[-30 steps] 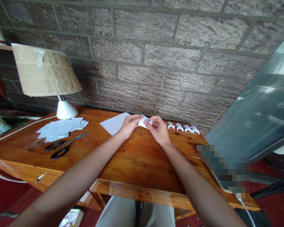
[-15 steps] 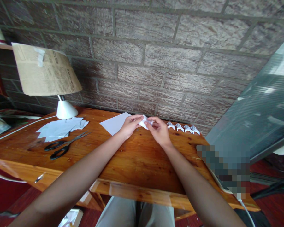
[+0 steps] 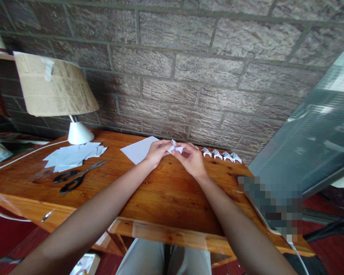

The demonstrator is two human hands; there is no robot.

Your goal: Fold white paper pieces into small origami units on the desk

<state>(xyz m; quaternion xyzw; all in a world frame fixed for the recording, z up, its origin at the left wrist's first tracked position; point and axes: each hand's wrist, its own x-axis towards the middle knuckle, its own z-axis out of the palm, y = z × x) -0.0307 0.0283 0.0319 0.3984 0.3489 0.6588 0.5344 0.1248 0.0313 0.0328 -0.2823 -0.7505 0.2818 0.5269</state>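
Observation:
A small folded white paper piece (image 3: pixel 176 147) is pinched between both my hands, just above the far middle of the wooden table (image 3: pixel 166 194). My left hand (image 3: pixel 155 152) grips its left side with closed fingers. My right hand (image 3: pixel 191 158) holds its right side, fingers curled around it. A flat white sheet (image 3: pixel 138 149) lies on the table beside my left hand. A row of several small folded paper shapes (image 3: pixel 221 154) stands to the right of my right hand, along the table's far edge.
Black scissors (image 3: pixel 74 177) lie on the left part of the table next to a pile of cut white paper (image 3: pixel 73 155). A white lamp (image 3: pixel 78 131) with a newspaper shade stands at the back left. A brick wall runs behind the table. A blurred object (image 3: pixel 271 202) sits at the right edge.
My fingers have shifted slightly on the folded paper, and my right hand has closed a little more around it. Nothing else has moved.

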